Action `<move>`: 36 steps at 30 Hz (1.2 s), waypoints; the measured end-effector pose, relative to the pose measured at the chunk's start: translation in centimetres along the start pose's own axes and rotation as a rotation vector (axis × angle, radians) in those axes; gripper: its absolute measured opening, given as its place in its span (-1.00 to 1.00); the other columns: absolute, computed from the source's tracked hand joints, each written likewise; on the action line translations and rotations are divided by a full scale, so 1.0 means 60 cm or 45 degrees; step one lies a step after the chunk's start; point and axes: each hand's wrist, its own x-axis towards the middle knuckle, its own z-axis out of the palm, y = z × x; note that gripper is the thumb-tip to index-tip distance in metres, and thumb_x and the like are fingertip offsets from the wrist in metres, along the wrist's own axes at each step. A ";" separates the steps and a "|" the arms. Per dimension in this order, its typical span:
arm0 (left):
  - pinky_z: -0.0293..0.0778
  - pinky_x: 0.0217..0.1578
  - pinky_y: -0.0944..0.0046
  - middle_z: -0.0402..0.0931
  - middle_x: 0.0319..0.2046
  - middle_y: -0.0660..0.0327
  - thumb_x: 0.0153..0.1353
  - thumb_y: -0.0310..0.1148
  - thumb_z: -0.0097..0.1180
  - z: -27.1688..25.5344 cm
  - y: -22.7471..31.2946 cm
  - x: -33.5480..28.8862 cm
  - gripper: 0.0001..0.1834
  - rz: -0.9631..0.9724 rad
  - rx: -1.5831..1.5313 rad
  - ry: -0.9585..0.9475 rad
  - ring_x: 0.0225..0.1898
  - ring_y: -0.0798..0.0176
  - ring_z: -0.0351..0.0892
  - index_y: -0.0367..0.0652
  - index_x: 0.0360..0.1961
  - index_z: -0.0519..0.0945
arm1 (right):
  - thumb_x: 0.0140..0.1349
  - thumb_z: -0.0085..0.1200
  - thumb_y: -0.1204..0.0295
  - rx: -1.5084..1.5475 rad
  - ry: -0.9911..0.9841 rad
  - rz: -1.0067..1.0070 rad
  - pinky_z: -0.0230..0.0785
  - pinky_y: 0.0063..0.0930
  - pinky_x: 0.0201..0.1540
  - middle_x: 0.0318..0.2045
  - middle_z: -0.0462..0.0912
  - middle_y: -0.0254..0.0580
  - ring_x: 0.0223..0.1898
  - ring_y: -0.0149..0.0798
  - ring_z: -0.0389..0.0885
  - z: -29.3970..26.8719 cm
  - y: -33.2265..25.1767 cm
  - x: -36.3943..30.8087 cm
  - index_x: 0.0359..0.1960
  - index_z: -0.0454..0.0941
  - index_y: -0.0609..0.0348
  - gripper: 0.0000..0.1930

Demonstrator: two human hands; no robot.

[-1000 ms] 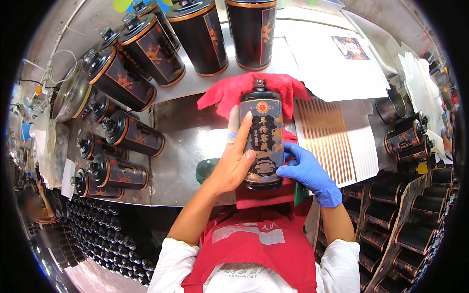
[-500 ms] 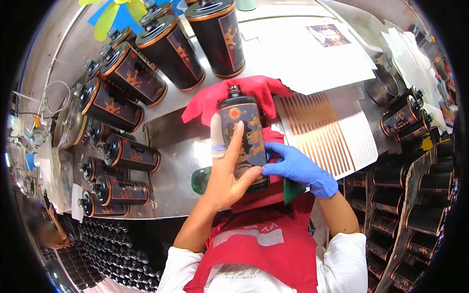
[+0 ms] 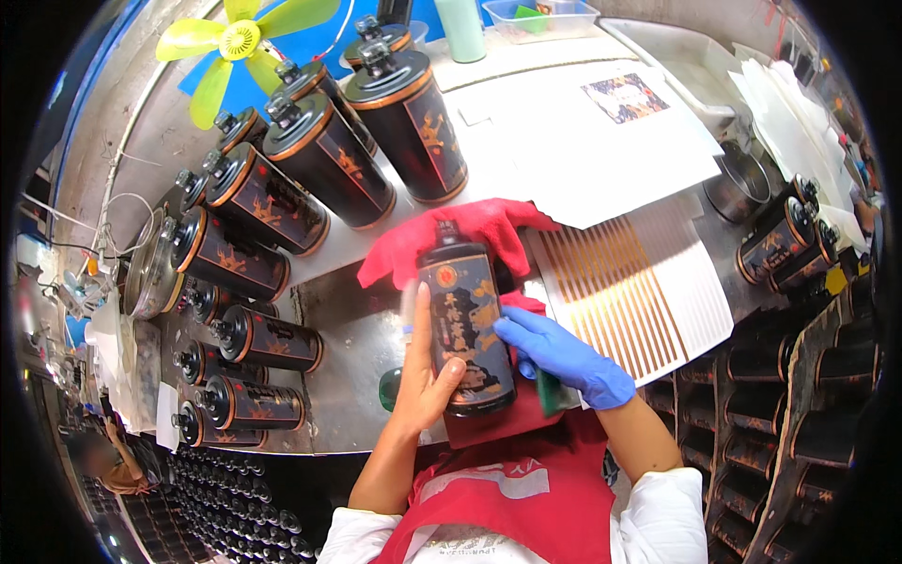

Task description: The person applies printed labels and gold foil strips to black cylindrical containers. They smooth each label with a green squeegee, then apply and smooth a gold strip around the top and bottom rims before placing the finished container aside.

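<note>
A black bottle (image 3: 467,329) with gold-coloured decoration and a narrow neck leans over the front edge of the metal table. My bare left hand (image 3: 423,390) is closed round its left side, thumb across the front; a pale cover sits on one finger. On the other side my right hand (image 3: 571,362), in a blue glove, presses its fingers against the bottle's edge. Behind the neck lies a crumpled red cloth (image 3: 507,226). Dark green pieces (image 3: 552,393) show on either side of the bottle's base; what they belong to is hidden.
Several similar black bottles (image 3: 404,122) stand to the left and back left. Rightward lies a sheet of gold-coloured strips (image 3: 606,282), near white paper (image 3: 564,141) and a metal pot (image 3: 738,183). Racks of dark bottles (image 3: 752,414) flank the lower right. A yellow-green fan (image 3: 238,40) is far left.
The bottle has turned slightly, showing more of its lettered front. My left thumb has shifted onto the front, and my gloved fingers have slid up the right side. The view has tilted upward.
</note>
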 end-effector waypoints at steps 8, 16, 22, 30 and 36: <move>-0.03 0.24 0.22 -0.13 0.33 -0.04 0.29 -0.03 -0.15 -0.015 -0.017 0.029 -0.09 0.049 -0.200 -0.061 0.30 0.09 -0.01 -0.11 0.35 -0.49 | 0.36 -0.24 0.07 0.060 0.184 -0.131 0.18 -0.70 -0.62 -0.58 0.43 -0.44 -0.66 -0.58 0.29 0.015 -0.046 0.031 -0.14 0.47 0.16 -0.59; -0.03 0.24 0.20 -0.01 0.27 -0.18 0.25 -0.25 -0.09 -0.013 0.015 0.021 -0.11 -0.076 0.110 0.031 0.30 -0.01 0.05 -0.39 0.31 -0.41 | 0.35 -0.30 -0.03 0.173 0.219 0.196 0.18 -0.70 -0.55 -0.52 0.44 -0.44 -0.58 -0.57 0.28 0.005 -0.050 0.036 -0.13 0.47 0.09 -0.54; 0.16 0.15 0.10 0.21 0.12 -0.29 0.23 -0.01 -0.07 -0.020 0.004 0.042 -0.13 -0.228 0.192 0.147 0.17 -0.15 0.26 -0.45 0.27 -0.14 | 0.30 -0.30 -0.15 -0.010 0.179 0.216 0.20 -0.69 -0.49 -0.39 0.52 -0.45 -0.50 -0.59 0.31 -0.006 -0.031 0.058 -0.01 0.43 0.10 -0.42; 0.39 -0.21 0.31 0.43 -0.29 0.03 0.33 -0.03 -0.18 -0.035 -0.021 0.047 -0.31 -0.336 -0.126 0.194 -0.31 0.26 0.46 -0.42 0.21 0.01 | 0.26 -0.32 -0.21 0.137 0.307 0.283 0.07 -0.72 -0.65 -0.56 0.48 -0.51 -0.64 -0.60 0.31 0.001 -0.031 0.061 -0.20 0.50 0.03 -0.42; -0.18 0.28 0.07 -0.19 0.31 -0.24 0.27 -0.18 -0.15 -0.040 -0.010 -0.008 -0.25 0.092 0.404 -0.019 0.34 -0.22 -0.19 -0.24 0.36 -0.15 | 0.27 -0.10 0.00 -0.247 0.245 -0.056 0.13 -0.70 -0.60 -0.58 0.36 -0.47 -0.63 -0.58 0.27 0.010 -0.013 0.003 0.17 0.25 0.21 -0.40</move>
